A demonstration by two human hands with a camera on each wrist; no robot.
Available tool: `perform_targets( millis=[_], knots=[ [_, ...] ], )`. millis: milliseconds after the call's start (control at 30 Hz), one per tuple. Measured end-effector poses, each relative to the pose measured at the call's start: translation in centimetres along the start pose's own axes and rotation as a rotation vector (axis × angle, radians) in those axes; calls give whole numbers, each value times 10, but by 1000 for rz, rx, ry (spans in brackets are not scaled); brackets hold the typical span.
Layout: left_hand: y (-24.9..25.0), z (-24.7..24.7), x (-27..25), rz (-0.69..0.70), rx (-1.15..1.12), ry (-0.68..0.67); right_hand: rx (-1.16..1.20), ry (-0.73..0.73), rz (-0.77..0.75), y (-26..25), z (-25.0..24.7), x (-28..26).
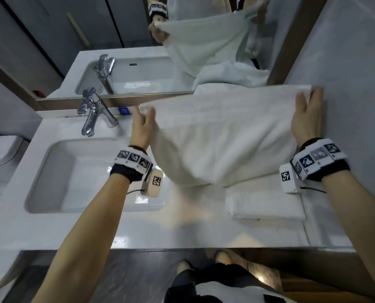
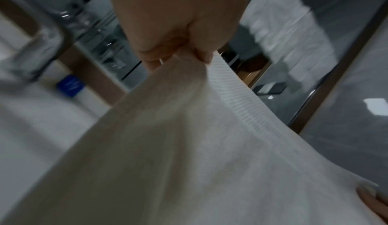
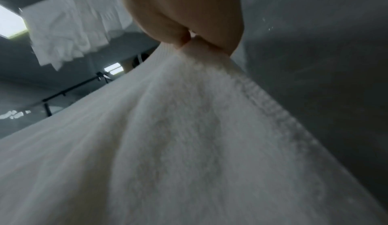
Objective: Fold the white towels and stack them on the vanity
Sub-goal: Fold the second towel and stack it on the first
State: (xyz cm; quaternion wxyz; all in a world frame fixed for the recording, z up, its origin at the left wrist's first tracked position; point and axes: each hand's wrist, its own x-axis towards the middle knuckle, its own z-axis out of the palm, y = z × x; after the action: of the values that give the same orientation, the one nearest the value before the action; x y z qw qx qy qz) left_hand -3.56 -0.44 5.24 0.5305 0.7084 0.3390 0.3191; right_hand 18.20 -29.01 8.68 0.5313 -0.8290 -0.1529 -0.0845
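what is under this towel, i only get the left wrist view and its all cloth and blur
Observer: A folded towel lies on the vanity, below the sagging towel that the hands hold up.
Operator: is the right hand on the cloth too
Observer: Yes. The right hand pinches the far right corner; the left hand pinches the far left one.
Operator: am i over the sink
Observer: Partly. The left hand is just right of the tap, past the back right corner of the sink; most of the towel hangs over the counter to the sink's right.
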Motion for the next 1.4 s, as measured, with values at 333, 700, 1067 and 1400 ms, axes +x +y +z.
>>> perform_targets(
  millis=[333, 700, 1067, 1400],
  knots=[
    [68, -18, 2, 261, -66, 65, 25, 159, -150, -49, -32, 2],
    [110, -47, -22, 307, -17, 15, -77, 149, -189, -61, -93, -5],
    [-26, 1, 24, -115, 597, -329, -352, -356, 143, 33, -15, 16],
    [-48, 90, 47, 35, 992, -413, -338, -297, 226, 59, 30, 24]
  ],
)
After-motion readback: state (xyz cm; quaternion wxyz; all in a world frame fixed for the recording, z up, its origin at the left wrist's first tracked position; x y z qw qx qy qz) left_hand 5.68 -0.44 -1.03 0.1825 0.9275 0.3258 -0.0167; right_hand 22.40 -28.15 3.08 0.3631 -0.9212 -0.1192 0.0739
